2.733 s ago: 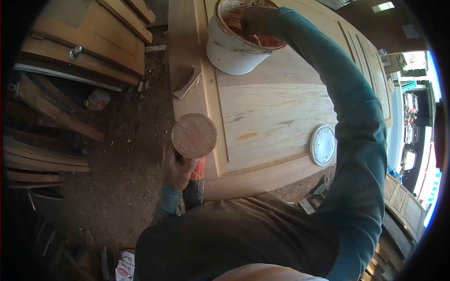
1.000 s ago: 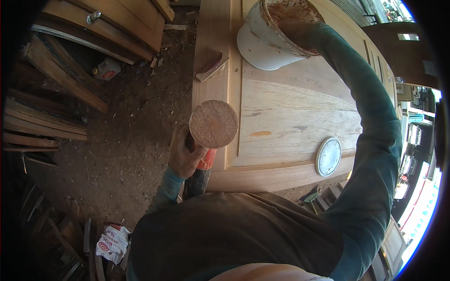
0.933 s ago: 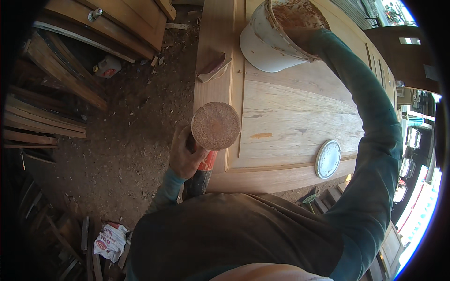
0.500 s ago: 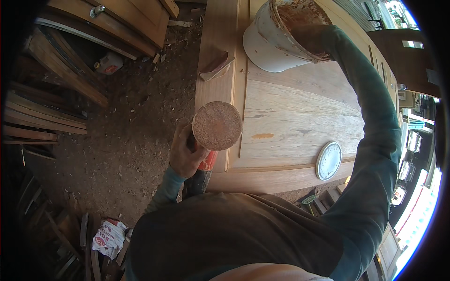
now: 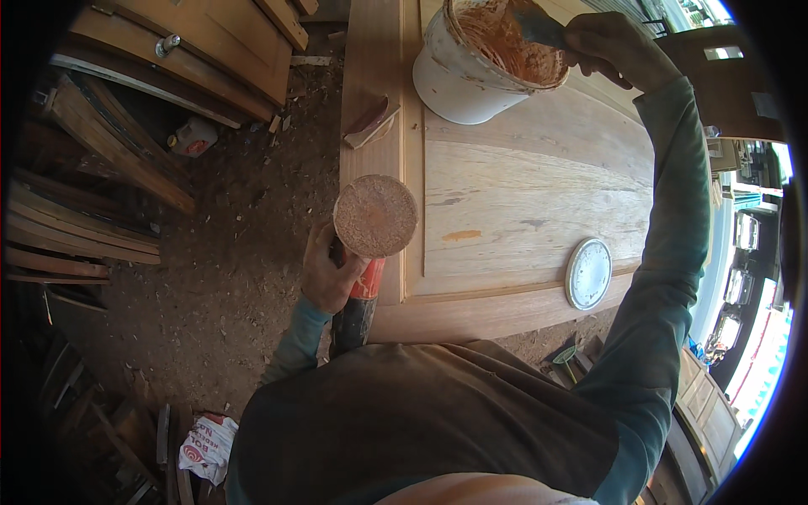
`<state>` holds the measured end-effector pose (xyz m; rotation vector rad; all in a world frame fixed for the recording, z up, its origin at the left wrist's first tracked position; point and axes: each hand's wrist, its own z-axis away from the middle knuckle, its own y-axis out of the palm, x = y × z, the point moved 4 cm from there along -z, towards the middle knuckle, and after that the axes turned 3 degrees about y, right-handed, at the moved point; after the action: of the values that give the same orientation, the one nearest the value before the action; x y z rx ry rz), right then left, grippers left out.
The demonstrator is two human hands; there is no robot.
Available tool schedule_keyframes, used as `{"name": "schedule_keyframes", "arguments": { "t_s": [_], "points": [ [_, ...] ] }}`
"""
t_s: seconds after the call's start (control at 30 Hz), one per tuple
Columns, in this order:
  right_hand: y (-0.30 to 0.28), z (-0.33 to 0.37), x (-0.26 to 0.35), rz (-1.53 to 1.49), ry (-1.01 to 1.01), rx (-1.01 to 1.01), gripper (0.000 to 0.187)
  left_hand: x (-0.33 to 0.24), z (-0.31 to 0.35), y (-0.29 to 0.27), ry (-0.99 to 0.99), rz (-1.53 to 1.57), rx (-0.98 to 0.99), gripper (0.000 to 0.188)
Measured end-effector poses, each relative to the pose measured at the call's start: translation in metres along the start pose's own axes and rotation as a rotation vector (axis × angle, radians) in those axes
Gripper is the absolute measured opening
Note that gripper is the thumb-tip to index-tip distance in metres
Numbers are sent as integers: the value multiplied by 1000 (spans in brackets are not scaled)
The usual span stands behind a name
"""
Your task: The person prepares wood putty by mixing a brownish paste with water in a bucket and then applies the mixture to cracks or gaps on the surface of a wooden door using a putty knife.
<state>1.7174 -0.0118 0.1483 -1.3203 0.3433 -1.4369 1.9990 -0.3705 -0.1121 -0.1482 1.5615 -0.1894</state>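
Note:
My left hand (image 5: 326, 273) is closed around a red and black angle sander (image 5: 367, 282). Its round, tan, dust-covered sanding disc (image 5: 375, 216) faces up over the near left edge of a wooden door (image 5: 530, 185). At the far side, my right hand (image 5: 614, 52) grips a dark, flat-bladed putty knife (image 5: 539, 25), its blade over the mouth of a white bucket (image 5: 459, 80). Reddish-brown putty (image 5: 497, 38) coats the bucket's inside and rim. The bucket stands on the door. The knife's handle is mostly hidden by my fingers.
A round white lid (image 5: 588, 273) lies near the door's near right edge. Folded sandpaper (image 5: 372, 124) rests on its left rail. Stacked boards (image 5: 84, 223), a cabinet with a knob (image 5: 181, 42), a plastic jug (image 5: 193, 136) and a printed bag (image 5: 208, 446) stand or lie at left.
My right hand has come up out of the bucket, and the putty knife in it now shows. The left hand keeps the sander in nearly the same place.

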Motion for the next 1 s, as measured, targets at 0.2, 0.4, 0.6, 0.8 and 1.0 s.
{"name": "schedule_keyframes", "arguments": {
  "t_s": [0.2, 0.4, 0.6, 0.8, 1.0],
  "points": [
    [41, 8, -40, -68, -219, -312, 28, 0, 2, -1, 51, -24, -31, 57],
    [48, 40, 10, 261, 86, -385, 23, -3, 1, 3, 69, 23, -29, 57],
    [60, 63, -6, 129, 281, -466, 28, 0, 1, 4, 90, 35, 8, 56],
    [73, 71, -27, -83, 161, -562, 27, -2, 4, 0, 57, -37, -10, 55],
    [71, 74, -21, -188, 25, -752, 28, -3, 3, 2, 80, -16, -15, 51]
  ]
}}
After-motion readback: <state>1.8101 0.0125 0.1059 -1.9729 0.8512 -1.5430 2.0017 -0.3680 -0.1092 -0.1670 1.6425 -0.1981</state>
